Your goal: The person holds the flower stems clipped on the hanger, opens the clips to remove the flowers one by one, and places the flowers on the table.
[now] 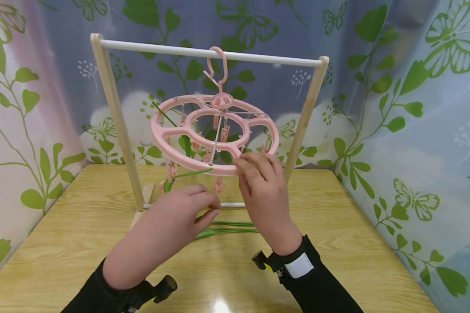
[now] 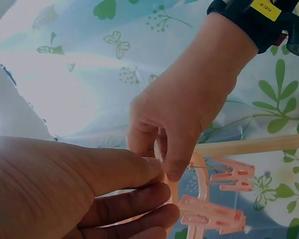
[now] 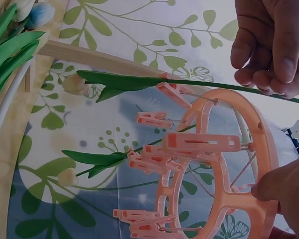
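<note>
A round pink clip hanger (image 1: pixel 170 152) hangs by its hook from a white rod. My right hand (image 1: pixel 268 195) grips the hanger's near rim, thumb and fingers around it. Below and left of it, my left hand (image 1: pixel 180 213) has loosely bent fingers and nothing visible in them. In the right wrist view, a green flower stem (image 3: pixel 204 84) held by a pink clip (image 3: pixel 174 93) passes by the fingertips of the left hand (image 3: pixel 274 45); contact cannot be told. A second flower (image 3: pixel 97 158) with a pale bud hangs from another clip.
The wooden stand's left post (image 1: pixel 119 121) and right post (image 1: pixel 306 117) flank the hanger, with the white rod (image 1: pixel 152 47) across the top. Green stems (image 1: pixel 235 227) lie on the wooden table (image 1: pixel 82 226) behind the hands. Leaf-patterned curtains surround the table.
</note>
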`<state>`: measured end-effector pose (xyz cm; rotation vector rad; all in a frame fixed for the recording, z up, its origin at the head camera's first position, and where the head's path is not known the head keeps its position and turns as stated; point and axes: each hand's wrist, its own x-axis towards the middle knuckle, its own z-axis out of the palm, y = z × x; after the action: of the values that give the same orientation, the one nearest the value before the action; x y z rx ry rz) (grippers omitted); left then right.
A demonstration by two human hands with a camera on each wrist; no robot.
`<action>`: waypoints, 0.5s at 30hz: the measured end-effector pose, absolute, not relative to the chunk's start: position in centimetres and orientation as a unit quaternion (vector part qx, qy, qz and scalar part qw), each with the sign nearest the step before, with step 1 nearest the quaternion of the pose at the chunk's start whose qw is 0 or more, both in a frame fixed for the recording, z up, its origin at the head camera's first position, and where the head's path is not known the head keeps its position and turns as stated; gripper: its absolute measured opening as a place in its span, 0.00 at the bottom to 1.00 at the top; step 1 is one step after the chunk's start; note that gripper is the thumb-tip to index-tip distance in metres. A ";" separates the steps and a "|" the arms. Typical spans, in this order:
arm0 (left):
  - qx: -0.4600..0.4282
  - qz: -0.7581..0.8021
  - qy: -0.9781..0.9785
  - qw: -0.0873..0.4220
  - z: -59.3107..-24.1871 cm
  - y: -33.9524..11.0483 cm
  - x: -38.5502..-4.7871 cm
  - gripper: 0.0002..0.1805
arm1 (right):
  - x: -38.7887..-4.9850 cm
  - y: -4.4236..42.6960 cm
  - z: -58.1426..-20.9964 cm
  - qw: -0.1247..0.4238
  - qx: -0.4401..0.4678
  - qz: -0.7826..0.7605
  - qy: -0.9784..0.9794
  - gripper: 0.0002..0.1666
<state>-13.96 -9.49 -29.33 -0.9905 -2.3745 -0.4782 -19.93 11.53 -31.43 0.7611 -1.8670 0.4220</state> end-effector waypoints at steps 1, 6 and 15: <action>-0.367 -0.177 -0.874 0.267 -29.3 -9.5 -14.0 0.05 | -20.0 11.6 -31.4 0.516 0.316 0.179 -0.776 0.16; -0.380 -0.192 -0.845 0.323 -29.1 -9.8 -14.2 0.06 | -20.1 11.6 -31.5 0.518 0.311 0.187 -0.775 0.16; -0.336 -0.275 -0.795 0.424 -27.6 -11.8 -14.0 0.09 | -20.2 11.9 -31.6 0.511 0.298 0.196 -0.782 0.15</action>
<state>-14.04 -11.81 -27.57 -0.8409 -1.9876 -0.6892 -20.22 11.85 -31.58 0.7177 -1.8826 0.4718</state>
